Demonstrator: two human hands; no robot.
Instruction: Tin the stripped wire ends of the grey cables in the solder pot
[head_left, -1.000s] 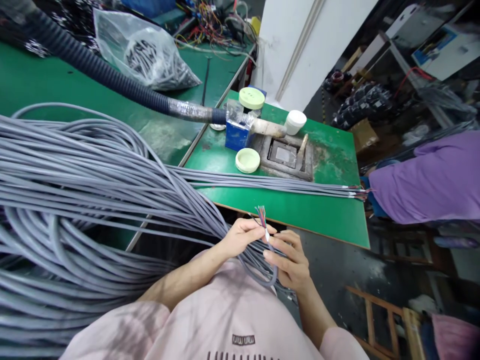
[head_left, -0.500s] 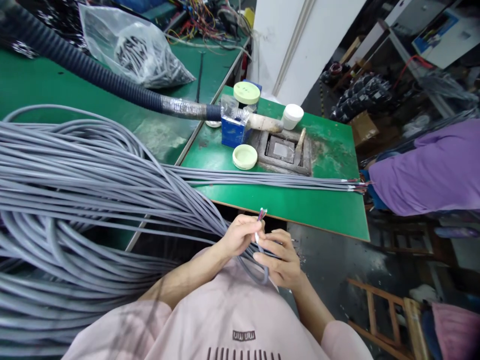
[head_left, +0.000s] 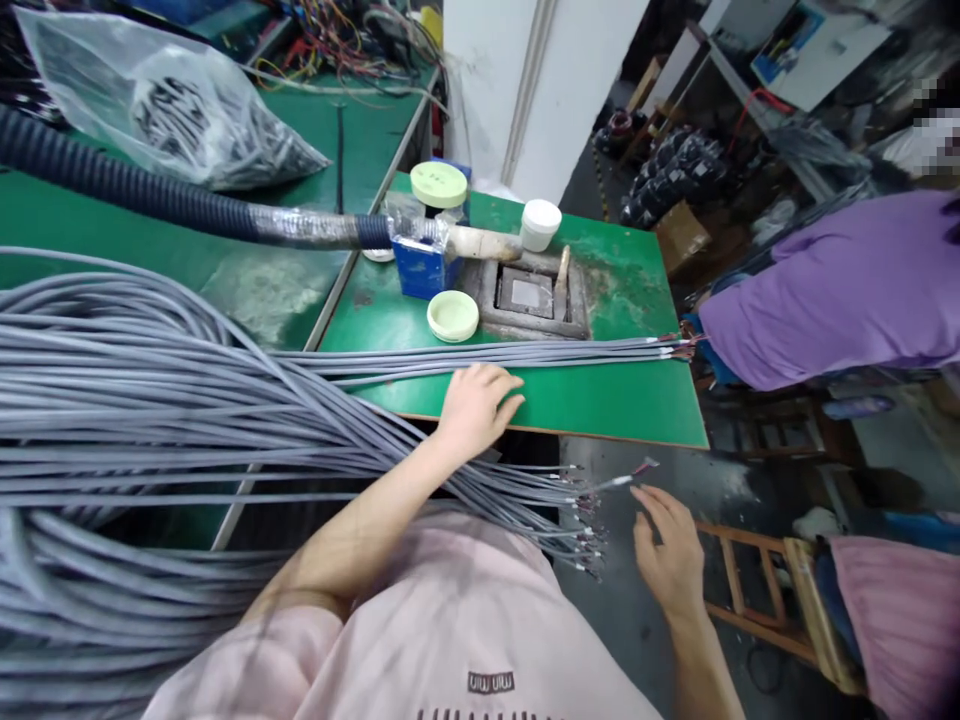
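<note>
My left hand point(head_left: 478, 408) is at the bench's front edge, fingers reaching to the row of grey cables point(head_left: 577, 352) lying across the green top. Its thumb stands apart from the fingers; whether the fingertips touch the cables I cannot tell. My right hand point(head_left: 670, 545) hangs open over the floor side with nothing in it. Just left of its fingertips, one grey cable end point(head_left: 619, 482) with a white band and thin coloured wires sticks out. Below the bench edge, a bundle of stripped cable ends point(head_left: 559, 510) fans out above my lap.
Thick grey cable coils point(head_left: 135, 400) cover the left. On the bench are a blue box point(head_left: 421, 268) holding a hose nozzle, a pale green lid point(head_left: 452, 316), a white tub point(head_left: 540, 225) and a square pot point(head_left: 525, 292). A person in a purple top point(head_left: 832, 285) is at the right.
Both hands have let go of the cable end they held together. My left hand moved up to the bench cables, my right hand out to the right. The view shifted right.
</note>
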